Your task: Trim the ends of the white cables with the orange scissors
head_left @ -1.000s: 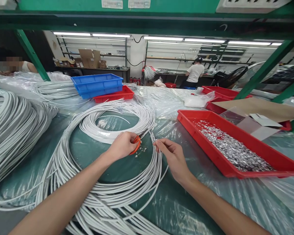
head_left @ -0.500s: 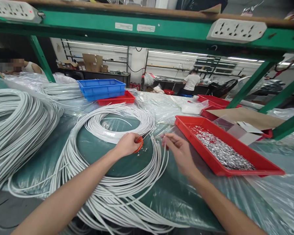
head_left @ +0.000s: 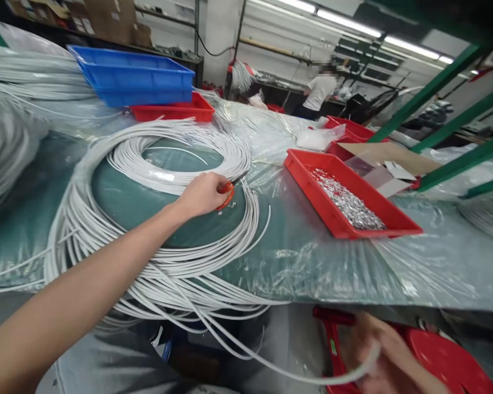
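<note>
My left hand (head_left: 205, 192) is closed around a pair of orange-handled scissors (head_left: 227, 196), resting over the coils; the dark blades point away to the right. Beneath and around it lies a large coil of white cables (head_left: 80, 180), with a smaller ring of white cables (head_left: 142, 171) inside its far part. Low on the right, past the table's front edge, my right hand (head_left: 378, 350) grips the end of one white cable (head_left: 290, 376), which sags from the bundle. Motion blurs that hand. A single cable end (head_left: 268, 216) sticks up at the coil's right side.
A red tray (head_left: 398, 231) of small shiny metal pieces stands right of the coil. A blue tray (head_left: 143, 82) sits over a red tray (head_left: 197, 106) at the back left. More cables (head_left: 8, 142) lie left. Under the front edge is a red stool (head_left: 447, 355). A person (head_left: 320, 90) stands far back.
My right hand has gone from the coil's right side down past the table's front edge, now with a cable end. My left hand stays at the coil with the scissors. The view has tilted down.
</note>
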A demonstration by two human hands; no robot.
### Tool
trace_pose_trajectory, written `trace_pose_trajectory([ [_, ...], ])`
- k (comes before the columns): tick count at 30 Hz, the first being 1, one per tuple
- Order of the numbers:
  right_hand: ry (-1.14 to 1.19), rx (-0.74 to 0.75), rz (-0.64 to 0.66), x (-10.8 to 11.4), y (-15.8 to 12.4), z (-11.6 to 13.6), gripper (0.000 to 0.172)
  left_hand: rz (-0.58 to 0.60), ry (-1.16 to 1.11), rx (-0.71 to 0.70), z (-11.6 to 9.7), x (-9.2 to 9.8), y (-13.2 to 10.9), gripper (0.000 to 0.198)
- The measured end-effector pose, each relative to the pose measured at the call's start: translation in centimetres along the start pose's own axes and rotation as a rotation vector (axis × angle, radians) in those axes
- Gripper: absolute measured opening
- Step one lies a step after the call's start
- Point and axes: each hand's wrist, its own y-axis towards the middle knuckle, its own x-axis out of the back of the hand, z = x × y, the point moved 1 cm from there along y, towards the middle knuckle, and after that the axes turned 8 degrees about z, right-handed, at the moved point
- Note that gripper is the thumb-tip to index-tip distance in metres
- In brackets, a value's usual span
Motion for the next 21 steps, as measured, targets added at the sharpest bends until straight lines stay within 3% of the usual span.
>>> trace_pose_trajectory([
  [3,0.055,-0.07,-0.093,-2.2,1.2,-2.8,0.04,0.007,0.014,-0.008,-0.3,-0.1,-0.1,0.011],
  [6,0.082,-0.074,-0.114,-3.0,2.7,-4.5,0.04,0.021,0.04,-0.012,-0.7,-0.1,-0.3,0.016],
  [13,-0.026,-0.018,-0.081,-2.4,4.2,-4.5,0.042,0.025,0.053,0.0,-0.8,0.0,-0.4,0.016],
  [16,-0.258,-0.005,0.048,-2.4,3.9,-3.5,0.046,0.021,0.06,-0.001,-0.5,-0.1,-0.3,0.014],
  [21,-0.632,-0.052,0.477,-4.7,1.7,0.8,0.039,0.046,0.065,0.0,-0.5,-0.2,-0.2,0.014],
])
